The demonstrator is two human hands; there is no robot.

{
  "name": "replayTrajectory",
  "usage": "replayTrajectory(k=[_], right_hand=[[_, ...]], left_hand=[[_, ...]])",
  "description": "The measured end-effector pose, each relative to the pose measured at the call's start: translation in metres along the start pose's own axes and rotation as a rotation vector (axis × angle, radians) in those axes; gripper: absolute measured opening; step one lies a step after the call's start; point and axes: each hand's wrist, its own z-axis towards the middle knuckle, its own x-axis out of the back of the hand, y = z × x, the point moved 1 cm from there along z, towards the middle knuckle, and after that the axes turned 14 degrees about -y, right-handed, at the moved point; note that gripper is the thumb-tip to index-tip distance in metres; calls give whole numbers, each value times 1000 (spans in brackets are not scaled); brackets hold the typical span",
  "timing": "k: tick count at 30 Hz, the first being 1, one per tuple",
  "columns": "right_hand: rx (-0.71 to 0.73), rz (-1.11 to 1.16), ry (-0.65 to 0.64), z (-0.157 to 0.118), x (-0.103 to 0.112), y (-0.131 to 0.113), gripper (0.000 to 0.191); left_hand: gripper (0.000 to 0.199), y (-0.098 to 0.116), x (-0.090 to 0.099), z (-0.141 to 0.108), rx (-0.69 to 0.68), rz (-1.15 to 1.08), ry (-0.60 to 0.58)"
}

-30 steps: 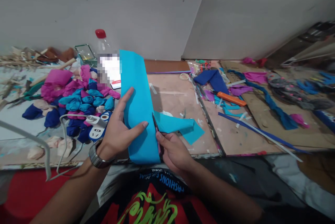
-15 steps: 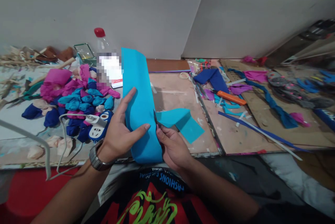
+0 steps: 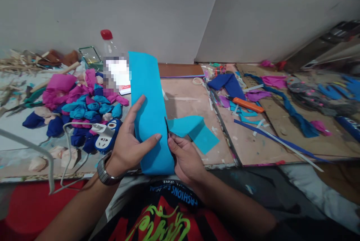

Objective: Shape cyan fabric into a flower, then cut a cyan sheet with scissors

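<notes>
A long sheet of bright blue paper (image 3: 149, 83) stands nearly upright in front of me, its lower end curling near the table edge. My left hand (image 3: 132, 141) grips its left side, with thumb and index finger across the front; the other fingers are largely hidden. At the paper's right edge, my right hand (image 3: 187, 156) is closed around scissors (image 3: 167, 125). Only a dark blade shows, against the sheet; the handles are covered by my fingers. A blue flap (image 3: 194, 130) spreads to the right on the table, just beyond the right hand.
Left lies a heap of pink and blue bundles (image 3: 75, 107), beside a power strip (image 3: 104, 141) with a white cable. Behind stand a red-capped bottle (image 3: 107, 38) and a lit phone screen (image 3: 119, 72). Rightward are an orange cutter (image 3: 247, 104), paper strips (image 3: 278, 139) and cardboard (image 3: 278, 115).
The scissors' blade shows slightly more at the paper's right edge. The sheet's top has shifted slightly; both hands remain almost in place.
</notes>
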Motion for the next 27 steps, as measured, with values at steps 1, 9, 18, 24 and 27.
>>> replayTrajectory(k=[1, 9, 18, 24, 27], right_hand=[[3, -1, 7, 0, 0, 0, 41], [12, -25, 97, -5, -4, -2, 43], [-32, -54, -2, -10, 2, 8, 35], [-23, -136, 19, -10, 5, 13, 44], [-12, -223, 14, -12, 8, 14, 47]], left_hand=[[95, 0, 0, 0, -3, 2, 0], [93, 5, -3, -3, -13, -18, 16], [59, 11, 2, -4, -15, -54, 144], [49, 5, 9, 1, 55, -107, 261], [53, 6, 16, 9, 49, -125, 245]])
